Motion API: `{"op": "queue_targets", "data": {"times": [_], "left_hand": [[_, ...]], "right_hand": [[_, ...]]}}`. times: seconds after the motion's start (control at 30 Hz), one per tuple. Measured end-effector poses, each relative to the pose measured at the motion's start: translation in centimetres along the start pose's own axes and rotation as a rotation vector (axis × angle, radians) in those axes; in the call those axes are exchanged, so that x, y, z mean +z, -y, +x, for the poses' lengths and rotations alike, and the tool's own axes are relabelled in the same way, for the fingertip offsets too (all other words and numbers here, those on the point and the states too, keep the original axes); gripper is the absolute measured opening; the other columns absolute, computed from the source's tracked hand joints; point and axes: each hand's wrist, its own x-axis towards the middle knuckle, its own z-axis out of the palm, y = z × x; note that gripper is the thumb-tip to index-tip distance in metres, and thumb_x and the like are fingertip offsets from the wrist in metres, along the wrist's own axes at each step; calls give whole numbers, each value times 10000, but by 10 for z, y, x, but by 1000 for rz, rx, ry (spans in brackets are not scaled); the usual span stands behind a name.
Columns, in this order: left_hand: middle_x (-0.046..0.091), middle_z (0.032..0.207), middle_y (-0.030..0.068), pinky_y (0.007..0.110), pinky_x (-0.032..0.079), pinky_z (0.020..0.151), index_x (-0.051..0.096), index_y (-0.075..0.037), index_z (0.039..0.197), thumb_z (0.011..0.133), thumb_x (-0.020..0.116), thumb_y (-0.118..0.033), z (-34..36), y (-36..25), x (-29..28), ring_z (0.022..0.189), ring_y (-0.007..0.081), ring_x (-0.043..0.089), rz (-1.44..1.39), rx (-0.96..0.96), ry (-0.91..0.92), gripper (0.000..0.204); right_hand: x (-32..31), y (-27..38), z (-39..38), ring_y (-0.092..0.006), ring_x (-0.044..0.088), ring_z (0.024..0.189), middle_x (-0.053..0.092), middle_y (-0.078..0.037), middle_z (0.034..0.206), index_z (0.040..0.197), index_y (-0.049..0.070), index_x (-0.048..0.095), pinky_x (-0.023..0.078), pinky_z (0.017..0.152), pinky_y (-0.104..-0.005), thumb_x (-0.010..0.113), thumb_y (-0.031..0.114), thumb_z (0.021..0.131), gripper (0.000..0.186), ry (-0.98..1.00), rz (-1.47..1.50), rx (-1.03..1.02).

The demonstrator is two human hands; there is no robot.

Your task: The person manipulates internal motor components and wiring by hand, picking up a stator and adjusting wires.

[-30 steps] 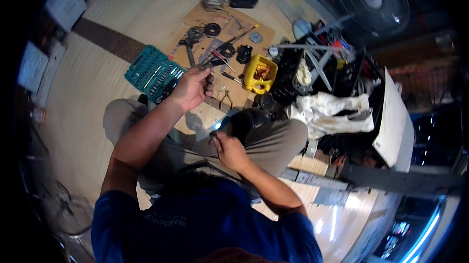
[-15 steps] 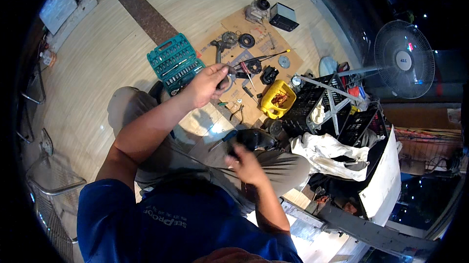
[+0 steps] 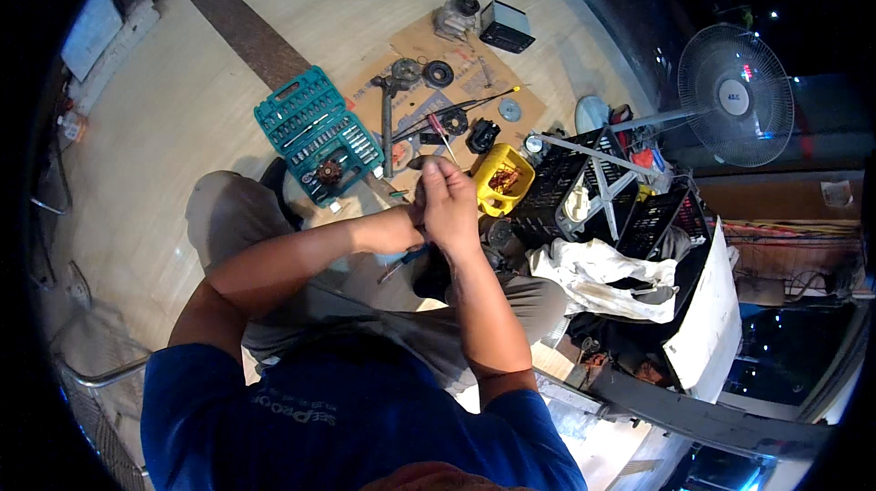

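Your two hands meet in front of your chest, above your lap. Your right hand (image 3: pixel 449 203) is on top, its back toward the camera and its fingers curled closed around something small; what it is cannot be made out, because the hand covers it. Your left hand (image 3: pixel 412 217) is tucked just beneath and to the left of the right one, touching it, and is mostly hidden, so you cannot tell how far it is open or what it grips.

Directly under the hands, a dark round motor part (image 3: pixel 493 240) rests on your lap, and a blue-handled tool (image 3: pixel 401 260) lies just below your left wrist. Just beyond your right hand, to its right, stands a yellow tub (image 3: pixel 516 182) with copper-coloured bits inside. To the left of your left hand, a teal socket set case (image 3: pixel 315 133) lies open on the floor, with a small rotor (image 3: pixel 329 170) lying in it.

Farther out from the hands, a sheet of cardboard (image 3: pixel 438 46) carries a long hammer (image 3: pixel 387 121), a red-handled screwdriver (image 3: pixel 440 129) and round metal discs (image 3: pixel 438 73). To the right of your right hand sit black plastic crates (image 3: pixel 584 190) and a white cloth (image 3: pixel 602 274). Farthest away stands a pedestal fan (image 3: pixel 735 95).
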Motion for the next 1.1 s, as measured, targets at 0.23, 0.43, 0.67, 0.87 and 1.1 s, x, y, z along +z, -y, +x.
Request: {"op": "queue_targets", "data": {"times": [0.23, 0.43, 0.67, 0.87, 1.1], "left_hand": [[574, 1208, 224, 397, 451, 941, 486, 30, 1268, 850, 567, -111, -13, -5, -72, 1097, 360, 570, 421, 199, -311, 448], [622, 1153, 156, 346, 455, 979, 485, 73, 1262, 999, 418, -124, -12, -11, -68, 1099, 212, 592, -623, 437, -333, 336], [643, 1082, 158, 342, 507, 896, 547, 72, 1156, 981, 465, -116, -12, -17, -66, 998, 218, 636, -926, 396, -352, 270], [635, 934, 107, 328, 549, 755, 575, 36, 1071, 963, 509, -127, -10, -7, -67, 819, 203, 644, -899, 363, -331, 206], [609, 842, 60, 383, 556, 688, 565, -36, 1005, 966, 528, -209, -22, -12, -77, 757, 210, 630, -1050, 598, -319, 181]], "right_hand": [[-16, -20, 7, -100, 465, 602, 527, -15, 651, 899, -31, 616, 404, 560, -287, 511, 234, 980, 295, 101, -196, 123], [3, -28, 7, -141, 475, 600, 538, -54, 637, 894, -36, 611, 414, 576, -309, 516, 254, 971, 315, 204, -272, 211], [13, -33, 6, -347, 590, 737, 615, -243, 789, 925, -63, 599, 459, 703, -411, 511, 239, 960, 317, 277, -377, 127], [15, -38, 4, -273, 579, 746, 621, -211, 802, 944, -52, 601, 462, 740, -387, 511, 223, 962, 290, 303, -483, 33], [0, -35, 1, -59, 498, 737, 589, 43, 789, 1041, -1, 644, 437, 680, -222, 601, 206, 930, 239, 308, -125, 45]]}}
